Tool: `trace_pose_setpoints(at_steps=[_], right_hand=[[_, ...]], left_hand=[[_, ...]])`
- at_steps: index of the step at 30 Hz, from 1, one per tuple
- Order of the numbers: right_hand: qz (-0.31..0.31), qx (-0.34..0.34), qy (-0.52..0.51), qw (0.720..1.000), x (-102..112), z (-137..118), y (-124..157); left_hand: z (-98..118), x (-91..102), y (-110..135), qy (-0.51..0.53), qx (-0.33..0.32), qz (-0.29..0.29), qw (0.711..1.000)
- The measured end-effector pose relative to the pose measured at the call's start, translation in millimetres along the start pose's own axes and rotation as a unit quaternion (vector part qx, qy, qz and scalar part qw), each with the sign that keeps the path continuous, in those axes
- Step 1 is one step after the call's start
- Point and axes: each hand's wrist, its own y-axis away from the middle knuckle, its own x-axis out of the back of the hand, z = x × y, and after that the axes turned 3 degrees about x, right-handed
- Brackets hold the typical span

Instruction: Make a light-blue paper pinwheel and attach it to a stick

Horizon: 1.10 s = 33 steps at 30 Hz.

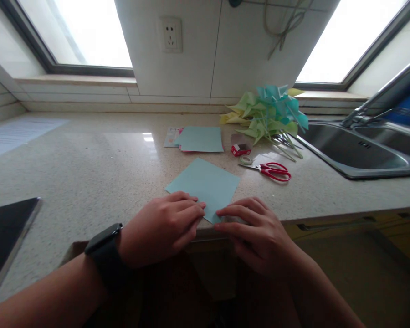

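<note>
A square sheet of light blue paper (205, 180) lies on the counter, turned so that one corner points towards me at the front edge. My left hand (174, 216) rests on its near left side, fingers stretched out over the paper, and a dark smartwatch (104, 239) is on that wrist. At the near corner, my right hand (251, 225) has a finger and what looks like the thumb closed on the paper's tip. Behind this sheet lies a stack of light blue paper (202, 138), with pink edges showing underneath.
Red-handled scissors (273, 171), a roll of tape (246, 160) and a small red box (241, 149) lie to the right. Behind them are green and blue paper pinwheels (269, 111) beside a steel sink (348, 148). A dark flat panel (10, 232) sits at left.
</note>
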Motion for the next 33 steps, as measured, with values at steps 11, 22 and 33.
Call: trace_pose_setpoints(at_steps=[11,22,33], right_hand=[[-0.006,-0.016,-0.008,1.000,0.7,-0.9,0.3],[-0.013,-0.035,0.001,0.999,-1.8,0.2,-2.5],[-0.021,-0.038,-0.044,0.998,7.6,-2.4,-3.6]], left_hand=[[0.6,0.8,-0.2,-0.004,-0.004,0.002,1.000],[0.4,1.6,-0.1,-0.023,-0.017,-0.008,1.000],[-0.6,0.6,-0.2,-0.027,-0.016,-0.007,0.999]])
